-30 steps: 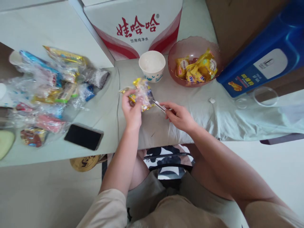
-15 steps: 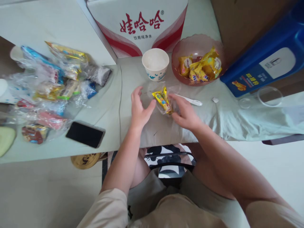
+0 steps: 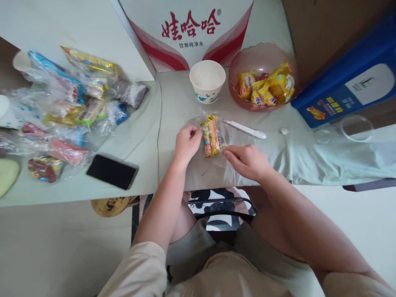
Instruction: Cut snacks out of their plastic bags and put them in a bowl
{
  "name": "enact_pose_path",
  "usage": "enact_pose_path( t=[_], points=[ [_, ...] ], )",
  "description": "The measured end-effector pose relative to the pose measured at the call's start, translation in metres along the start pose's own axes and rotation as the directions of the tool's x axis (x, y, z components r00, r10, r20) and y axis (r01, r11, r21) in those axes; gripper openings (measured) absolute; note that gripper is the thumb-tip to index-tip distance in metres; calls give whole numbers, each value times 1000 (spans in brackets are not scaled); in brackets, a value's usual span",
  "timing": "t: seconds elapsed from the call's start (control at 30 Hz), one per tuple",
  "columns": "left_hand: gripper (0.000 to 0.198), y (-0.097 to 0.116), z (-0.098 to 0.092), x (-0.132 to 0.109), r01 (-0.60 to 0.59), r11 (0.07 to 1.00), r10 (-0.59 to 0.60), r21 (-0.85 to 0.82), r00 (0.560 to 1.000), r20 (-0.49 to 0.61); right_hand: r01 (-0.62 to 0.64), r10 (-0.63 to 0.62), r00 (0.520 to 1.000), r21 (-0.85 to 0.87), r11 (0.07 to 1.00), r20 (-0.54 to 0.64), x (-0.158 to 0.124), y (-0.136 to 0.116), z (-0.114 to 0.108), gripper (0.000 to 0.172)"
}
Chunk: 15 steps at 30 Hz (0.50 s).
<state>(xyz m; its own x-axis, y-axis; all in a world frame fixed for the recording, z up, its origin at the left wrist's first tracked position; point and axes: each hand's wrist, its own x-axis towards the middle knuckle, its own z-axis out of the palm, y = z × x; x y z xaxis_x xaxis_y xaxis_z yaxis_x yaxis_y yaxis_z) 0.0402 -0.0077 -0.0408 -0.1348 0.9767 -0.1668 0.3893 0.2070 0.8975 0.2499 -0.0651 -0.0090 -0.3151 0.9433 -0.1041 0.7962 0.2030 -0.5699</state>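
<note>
A clear plastic bag of yellow snack packets lies on the pale green cloth in front of me. My left hand pinches the bag's left edge with curled fingers. My right hand grips the bag's lower right edge, fingers closed. A white pen-like cutter lies on the cloth just right of the bag, apart from both hands.
A white paper cup and a pink bowl with yellow packets stand behind the bag. A heap of bagged snacks and a black phone lie to the left. A red-and-white carton and a blue container stand at the back.
The right hand laid the white cutter down on the cloth. The snack bag went from raised in the left hand to lying flat, and both hands now hold its edges.
</note>
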Motion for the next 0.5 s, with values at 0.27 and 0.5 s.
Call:
enact_pose_path(
  t=[0.27,0.5],
  points=[
    [25,13,18,-7,291,665,-108,-688,949,296,-43,51,956,36,998,-287,30,5,23,35],
    [25,29,19,-16,398,498,-74,-771,905,419,-106,207,970,542,834,-129,31,8,28,65]
  ],
)
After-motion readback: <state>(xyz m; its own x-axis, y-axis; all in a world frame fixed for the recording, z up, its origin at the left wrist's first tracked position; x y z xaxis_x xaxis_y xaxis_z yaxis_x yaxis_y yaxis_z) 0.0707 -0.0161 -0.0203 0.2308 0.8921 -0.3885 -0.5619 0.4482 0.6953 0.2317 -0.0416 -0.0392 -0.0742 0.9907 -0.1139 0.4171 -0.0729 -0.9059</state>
